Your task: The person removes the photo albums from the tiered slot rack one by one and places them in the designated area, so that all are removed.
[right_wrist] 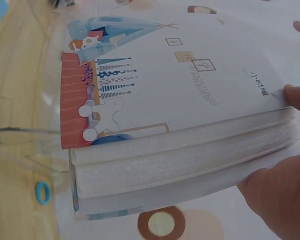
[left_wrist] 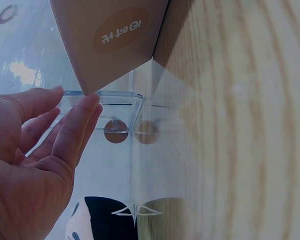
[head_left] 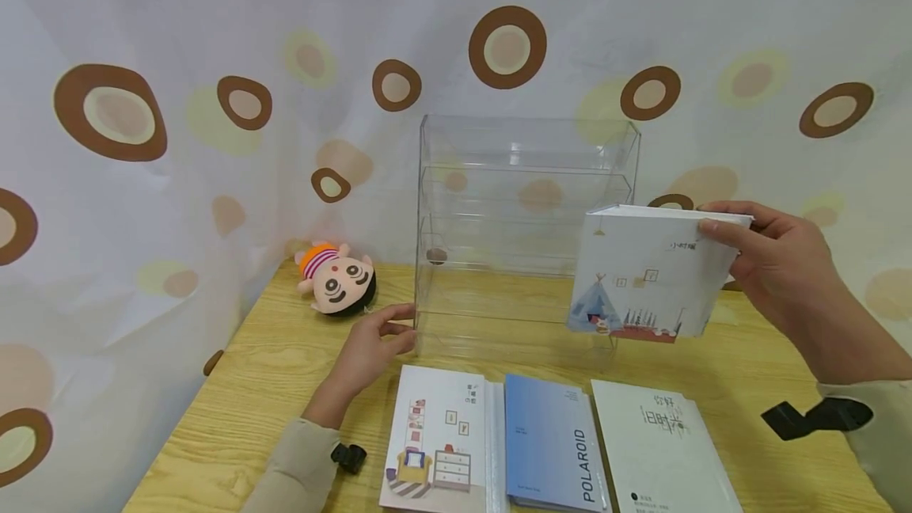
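Observation:
My right hand (head_left: 791,256) pinches a white photo album (head_left: 641,279) by its upper right corner, thumb on the front cover. The cover shows a blue tent drawing; thick page edges (right_wrist: 190,155) face the right wrist camera. The album is raised in front of the right side of a clear tiered acrylic rack (head_left: 499,299). At the rack's lower left side, my left hand (head_left: 370,347) touches the clear wall with extended fingers. The left wrist view also has a brown panel (left_wrist: 110,40) with pale lettering above the fingertips; what it belongs to I cannot tell.
Three albums lie along the table front: a white one with a yellow armchair (head_left: 435,434), a blue POLAROID one (head_left: 549,442) and a plain white one (head_left: 659,450). A plush doll (head_left: 335,279) lies left of the rack. Behind hangs a patterned curtain (head_left: 342,6).

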The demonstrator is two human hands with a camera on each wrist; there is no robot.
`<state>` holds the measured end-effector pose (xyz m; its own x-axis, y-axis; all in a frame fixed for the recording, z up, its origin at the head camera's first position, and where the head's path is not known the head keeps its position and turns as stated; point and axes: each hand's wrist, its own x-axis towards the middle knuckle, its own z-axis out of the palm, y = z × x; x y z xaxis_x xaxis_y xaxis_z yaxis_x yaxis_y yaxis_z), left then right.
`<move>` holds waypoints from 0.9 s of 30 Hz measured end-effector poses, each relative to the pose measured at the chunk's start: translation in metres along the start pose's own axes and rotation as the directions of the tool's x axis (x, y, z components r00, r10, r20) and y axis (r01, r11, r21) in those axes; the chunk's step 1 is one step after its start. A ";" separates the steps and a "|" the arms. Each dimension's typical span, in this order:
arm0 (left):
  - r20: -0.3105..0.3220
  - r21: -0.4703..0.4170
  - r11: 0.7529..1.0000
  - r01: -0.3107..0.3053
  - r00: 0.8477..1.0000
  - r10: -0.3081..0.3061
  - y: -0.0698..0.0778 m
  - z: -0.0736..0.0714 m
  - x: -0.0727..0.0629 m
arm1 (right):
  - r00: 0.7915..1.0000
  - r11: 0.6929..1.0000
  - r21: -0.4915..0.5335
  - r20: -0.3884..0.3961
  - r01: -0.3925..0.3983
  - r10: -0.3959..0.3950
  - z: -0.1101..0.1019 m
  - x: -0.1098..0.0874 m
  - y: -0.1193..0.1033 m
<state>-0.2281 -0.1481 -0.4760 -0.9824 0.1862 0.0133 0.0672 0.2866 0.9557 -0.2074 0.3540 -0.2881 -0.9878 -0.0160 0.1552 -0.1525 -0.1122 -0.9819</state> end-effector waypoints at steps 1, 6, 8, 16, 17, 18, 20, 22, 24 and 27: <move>-0.002 -0.002 1.000 0.004 1.000 -0.004 0.000 0.000 0.000 | 1.000 1.000 0.004 0.002 0.003 -0.003 -0.004 -0.003 0.003; 0.002 -0.004 1.000 0.008 1.000 -0.008 -0.001 0.000 0.001 | 1.000 1.000 -0.009 -0.004 0.020 -0.020 -0.023 -0.020 0.016; 0.006 -0.002 1.000 0.000 1.000 0.000 -0.001 0.000 0.001 | 1.000 1.000 -0.011 -0.004 0.025 -0.025 -0.031 -0.027 0.021; 0.011 -0.001 1.000 -0.012 1.000 0.012 0.000 0.000 0.000 | 0.998 0.999 -0.011 -0.048 0.036 -0.036 -0.064 -0.057 0.040; 0.011 0.000 1.000 -0.016 1.000 0.016 0.001 0.000 0.000 | 0.998 0.999 -0.009 -0.052 0.044 -0.044 -0.068 -0.059 0.042; 0.010 0.002 1.000 -0.020 1.000 0.020 0.002 0.000 0.000 | 0.997 0.998 -0.006 -0.051 0.056 -0.056 -0.072 -0.062 0.045; 0.007 -0.001 1.000 -0.020 1.000 0.020 0.003 0.000 0.000 | 0.995 0.996 0.005 -0.058 0.084 -0.083 -0.080 -0.066 0.050; 0.006 -0.002 1.000 -0.017 1.000 0.017 0.004 0.000 0.000 | 0.993 0.995 0.012 -0.067 0.101 -0.100 -0.089 -0.071 0.056; 0.010 -0.001 1.000 -0.016 1.000 0.016 0.004 0.000 0.000 | 0.992 0.996 0.012 -0.087 0.089 -0.087 -0.098 -0.078 0.062; 0.019 -0.002 1.000 -0.013 1.000 0.013 0.003 0.000 -0.001 | 0.991 0.999 -0.018 -0.125 0.043 -0.045 -0.110 -0.087 0.070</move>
<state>-0.2266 -0.1474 -0.4732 -0.9780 0.2078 0.0206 0.0801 0.2823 0.9560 -0.1358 0.4565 -0.3818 -0.9764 0.1130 0.1841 -0.1950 -0.0948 -0.9762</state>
